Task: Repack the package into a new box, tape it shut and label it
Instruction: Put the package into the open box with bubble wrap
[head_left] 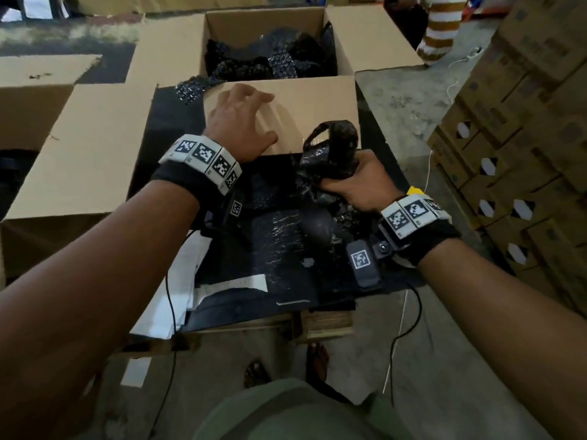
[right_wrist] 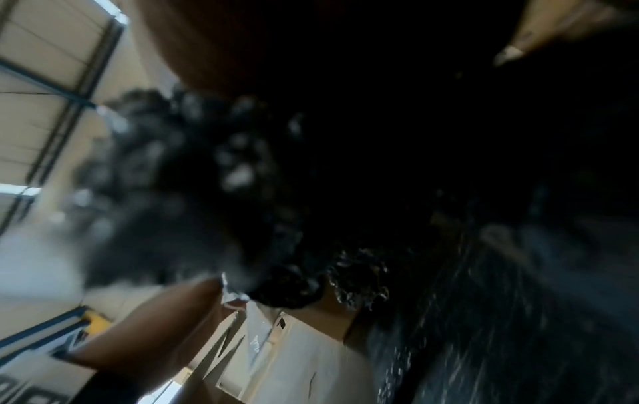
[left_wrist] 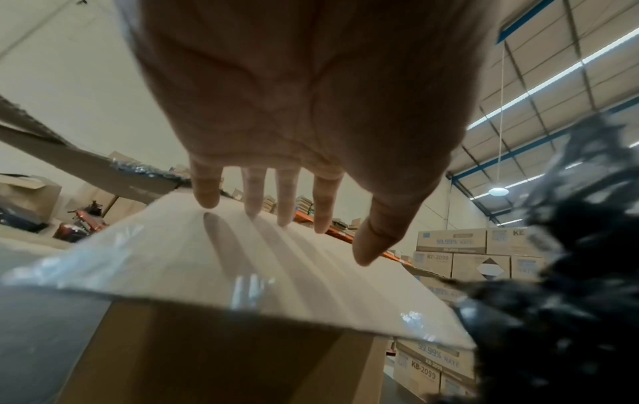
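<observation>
An open cardboard box (head_left: 340, 36) stands at the back with black bubble wrap (head_left: 270, 55) inside. In front of it lies a flat cardboard panel (head_left: 317, 103); my left hand (head_left: 254, 115) rests on it with its fingers spread and straight. The left wrist view shows those fingers (left_wrist: 287, 202) touching the panel (left_wrist: 242, 273), which has glossy tape at its edge. My right hand (head_left: 352, 182) grips a crumpled wad of black bubble wrap (head_left: 330, 147), blurred and dark in the right wrist view (right_wrist: 173, 177). Under both hands lies a black wrapped package (head_left: 273, 236) with white labels.
Flattened brown cardboard (head_left: 89, 154) lies at the left. Stacked cartons (head_left: 524, 154) stand close on the right. White papers (head_left: 178, 281) hang off the near left edge of the black surface. Thin cables run down to the concrete floor (head_left: 397, 100).
</observation>
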Available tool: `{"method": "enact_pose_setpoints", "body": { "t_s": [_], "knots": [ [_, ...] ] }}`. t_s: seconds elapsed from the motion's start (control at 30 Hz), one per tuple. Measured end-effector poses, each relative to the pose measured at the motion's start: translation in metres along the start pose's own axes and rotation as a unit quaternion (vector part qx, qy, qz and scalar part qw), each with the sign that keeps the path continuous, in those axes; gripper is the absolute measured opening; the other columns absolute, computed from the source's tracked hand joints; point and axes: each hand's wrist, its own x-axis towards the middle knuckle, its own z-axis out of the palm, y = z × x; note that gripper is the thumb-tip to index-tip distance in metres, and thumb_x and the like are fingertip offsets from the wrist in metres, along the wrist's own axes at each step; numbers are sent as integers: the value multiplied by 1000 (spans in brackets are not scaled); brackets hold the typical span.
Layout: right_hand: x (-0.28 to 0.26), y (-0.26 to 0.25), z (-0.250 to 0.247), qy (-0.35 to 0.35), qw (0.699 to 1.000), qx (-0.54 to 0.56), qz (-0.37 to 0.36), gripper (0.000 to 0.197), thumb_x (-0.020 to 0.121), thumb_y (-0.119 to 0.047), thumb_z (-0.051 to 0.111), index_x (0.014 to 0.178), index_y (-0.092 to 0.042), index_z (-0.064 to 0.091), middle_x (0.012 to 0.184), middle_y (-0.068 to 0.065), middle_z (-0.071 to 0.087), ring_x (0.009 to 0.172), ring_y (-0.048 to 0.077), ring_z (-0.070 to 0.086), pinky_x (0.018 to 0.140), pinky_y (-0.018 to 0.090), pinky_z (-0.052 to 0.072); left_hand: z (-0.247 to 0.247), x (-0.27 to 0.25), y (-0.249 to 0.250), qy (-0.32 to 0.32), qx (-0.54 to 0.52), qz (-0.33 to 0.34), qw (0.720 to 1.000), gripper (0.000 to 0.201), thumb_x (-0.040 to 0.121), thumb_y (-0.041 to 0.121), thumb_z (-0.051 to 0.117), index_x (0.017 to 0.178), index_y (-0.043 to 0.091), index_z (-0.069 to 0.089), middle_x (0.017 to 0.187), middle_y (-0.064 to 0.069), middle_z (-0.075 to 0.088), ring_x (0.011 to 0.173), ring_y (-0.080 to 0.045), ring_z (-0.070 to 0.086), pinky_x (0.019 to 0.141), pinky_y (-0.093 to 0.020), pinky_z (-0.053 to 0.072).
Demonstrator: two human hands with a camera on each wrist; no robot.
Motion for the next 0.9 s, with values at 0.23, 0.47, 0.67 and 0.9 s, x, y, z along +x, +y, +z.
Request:
{"method": "enact_pose_setpoints", "body": {
  "t_s": [0.23,0.47,0.67,0.9],
  "knots": [
    [-63,0,-22,11,989,-139,-59,22,66,-34,79,88,-30,75,87,-2,77,84,10,71,78,39,59,-8,10,-3,25,23,-5,999,63,87,40,68,146,25,51,146,-14,42,136,-41,35,117,-47,28],
    [-115,42,50,-143,937,-317,26,54,78,-19,76,130,-25,63,146,-7,51,139,22,36,120,66,14,-11,16,-7,11,51,0,999,60,87,40,68,143,25,54,144,-14,43,132,-43,37,116,-49,30],
    [-125,46,75,-61,953,-293,-42,53,75,-7,72,127,-18,67,142,-3,55,132,27,43,107,44,47,-19,28,-4,9,48,-24,998,59,86,42,67,142,31,53,147,-12,38,139,-40,31,117,-54,31],
    [-99,24,82,-52,958,-258,-113,52,75,-2,70,125,-14,68,137,2,61,120,29,51,100,38,51,-22,34,-6,-1,68,-28,997,60,85,41,68,141,36,49,149,-11,39,141,-37,33,113,-59,30]
  ]
}}
